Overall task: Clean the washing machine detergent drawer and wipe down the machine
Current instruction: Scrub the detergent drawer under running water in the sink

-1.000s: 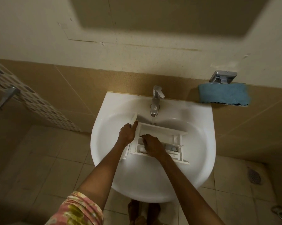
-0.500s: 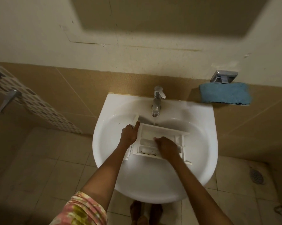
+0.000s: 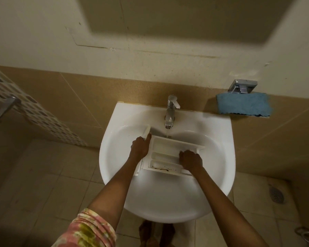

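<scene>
A white detergent drawer (image 3: 165, 154) lies across the white sink (image 3: 219, 157) under the chrome tap (image 3: 170, 111), from which a thin stream of water runs onto the drawer's far edge. Dark grime sits in the drawer's near compartment. My left hand (image 3: 140, 147) grips the drawer's left front end, thumb along its panel. My right hand (image 3: 191, 160) is curled over the drawer's right compartments, fingertips down inside; whether it holds anything is hidden.
A blue cloth (image 3: 243, 106) hangs on a chrome wall holder (image 3: 241, 86) to the right of the sink. A metal handle (image 3: 5, 108) sticks out at the far left. A floor drain (image 3: 276, 195) lies at the lower right. My feet stand under the basin.
My right hand has slid from the drawer's left-middle compartments to its right end, uncovering the grimy near compartment. My left hand keeps its grip.
</scene>
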